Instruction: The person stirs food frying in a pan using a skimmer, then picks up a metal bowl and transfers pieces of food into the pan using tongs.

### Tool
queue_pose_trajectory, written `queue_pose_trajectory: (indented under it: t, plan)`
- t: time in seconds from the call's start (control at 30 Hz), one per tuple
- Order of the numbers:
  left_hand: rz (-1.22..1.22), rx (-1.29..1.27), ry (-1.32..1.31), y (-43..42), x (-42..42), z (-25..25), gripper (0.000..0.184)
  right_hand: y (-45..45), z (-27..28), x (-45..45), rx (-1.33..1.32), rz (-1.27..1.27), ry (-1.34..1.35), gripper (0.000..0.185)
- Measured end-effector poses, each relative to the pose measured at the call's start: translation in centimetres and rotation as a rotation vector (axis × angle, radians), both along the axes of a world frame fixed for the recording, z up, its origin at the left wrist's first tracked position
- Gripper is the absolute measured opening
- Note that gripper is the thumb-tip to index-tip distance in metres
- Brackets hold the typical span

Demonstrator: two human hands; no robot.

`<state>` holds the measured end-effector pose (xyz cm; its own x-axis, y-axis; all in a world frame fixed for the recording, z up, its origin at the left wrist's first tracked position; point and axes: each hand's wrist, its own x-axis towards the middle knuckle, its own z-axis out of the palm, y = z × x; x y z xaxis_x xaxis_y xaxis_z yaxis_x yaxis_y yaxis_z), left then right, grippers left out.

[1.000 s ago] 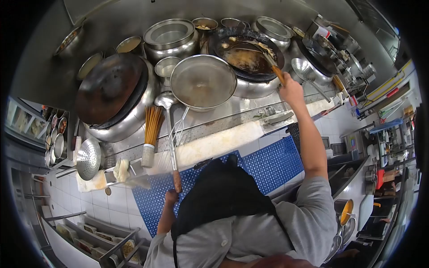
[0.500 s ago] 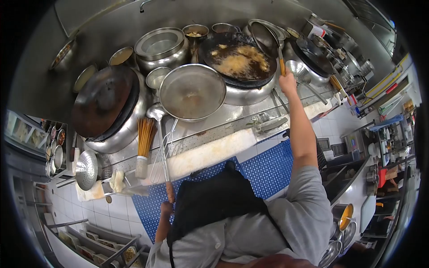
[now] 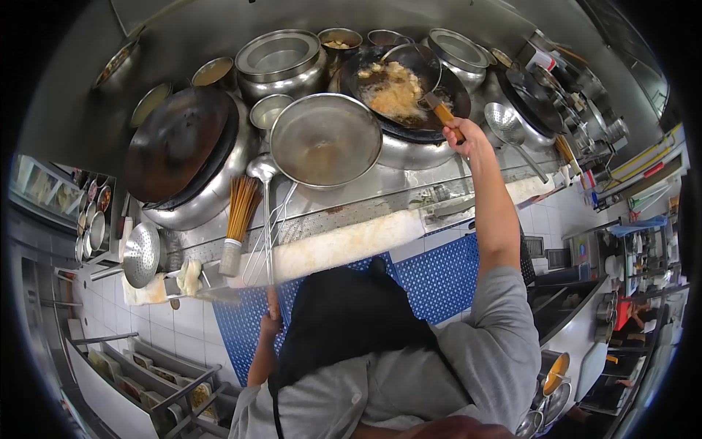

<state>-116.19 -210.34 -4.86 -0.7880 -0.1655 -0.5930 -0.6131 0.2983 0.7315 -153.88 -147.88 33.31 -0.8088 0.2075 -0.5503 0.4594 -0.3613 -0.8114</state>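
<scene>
My right hand is closed around the wooden handle of a round strainer. The strainer's rim lies over the wok, where golden pieces of frying food bubble in dark oil. Low at the left, my left hand grips the handle of a long metal ladle, whose bowl rests on the stove top near a wide round sieve. A wire whisk lies beside the ladle's shaft.
A second, dark wok stands tilted at the left. Near it are a bamboo brush and a perforated skimmer. Another skimmer lies to the right. Lidded pots line the back, and a rolled towel runs along the front edge.
My right hand has brought the strainer left and down from the wok's right rim to over the frying food. My left hand has shifted slightly, still on the ladle. The view has moved a little.
</scene>
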Motion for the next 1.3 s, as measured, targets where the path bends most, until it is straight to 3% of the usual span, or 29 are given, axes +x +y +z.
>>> queue_pose_trajectory:
  t: [0.07, 0.17, 0.2, 0.27, 0.33, 0.4, 0.5, 0.6, 0.7, 0.8, 0.9, 0.93, 1.0, 1.17, 1.27, 1.3]
  plan:
    - [0.055, 0.021, 0.010, -0.6, 0.3, -1.6, 0.029, -1.1, -0.1, 1.5, 0.098, 0.022, 0.072, 0.016]
    - [0.047, -0.033, -0.079, 0.1, 0.4, 1.8, 0.031, -2.9, 0.7, 4.6, 0.277, 0.054, 0.178, 0.035]
    - [0.019, -0.072, -0.101, 0.0, 0.5, 2.5, 0.029, -2.7, 0.0, 5.0, 0.339, 0.080, 0.222, 0.052]
    - [-0.133, -0.131, 0.032, -1.2, 1.8, -0.4, 0.026, -3.7, 0.5, 7.0, 0.457, 0.103, 0.285, 0.056]
    - [-0.468, -0.362, 0.175, -3.1, 2.4, -4.5, 0.024, -4.4, 1.1, 8.6, 0.556, 0.097, 0.338, 0.060]
    - [-0.986, -0.765, 0.319, -4.6, 2.8, -6.9, 0.022, -4.9, 1.3, 10.0, 0.636, 0.068, 0.372, 0.066]
    - [-0.405, -0.367, 0.032, -4.2, 3.2, -4.4, 0.022, -5.6, 1.7, 11.7, 0.755, 0.044, 0.418, 0.067]
    - [-1.006, -0.721, 0.214, -5.5, 1.3, -4.6, 0.022, -6.4, 3.0, 13.1, 0.737, 0.038, 0.466, 0.064]
    - [-0.081, -0.127, -0.260, -4.5, 0.5, -3.9, 0.022, -6.5, 4.2, 13.9, 0.567, 0.036, 0.465, 0.064]
    - [-0.294, -0.243, -0.143, -4.6, -0.4, -4.3, 0.023, -6.6, 4.9, 13.7, 0.517, -0.066, 0.432, 0.064]
    - [-0.473, -0.358, 0.180, -5.8, 0.2, -9.2, 0.025, -6.0, 4.9, 12.5, 0.618, -0.090, 0.448, 0.067]
    - [-0.357, -0.237, 0.041, -4.6, 0.1, -6.5, 0.026, -5.4, 4.6, 11.8, 0.658, -0.112, 0.439, 0.066]
    - [-0.369, -0.249, 0.089, -4.1, 0.5, -4.2, 0.026, -4.2, 3.5, 10.0, 0.737, -0.150, 0.417, 0.064]
    - [-0.243, -0.222, 0.309, -4.3, 2.0, -4.9, 0.024, -1.9, 0.9, 5.6, 1.142, -0.277, 0.234, 0.059]
    - [-0.490, -0.355, 0.043, -4.4, 1.5, -2.3, 0.020, -1.6, 0.8, 4.1, 1.087, -0.288, 0.166, 0.048]
    - [-0.463, -0.361, 0.024, -4.5, 1.5, -2.3, 0.019, -1.8, 1.0, 3.7, 1.038, -0.282, 0.142, 0.043]
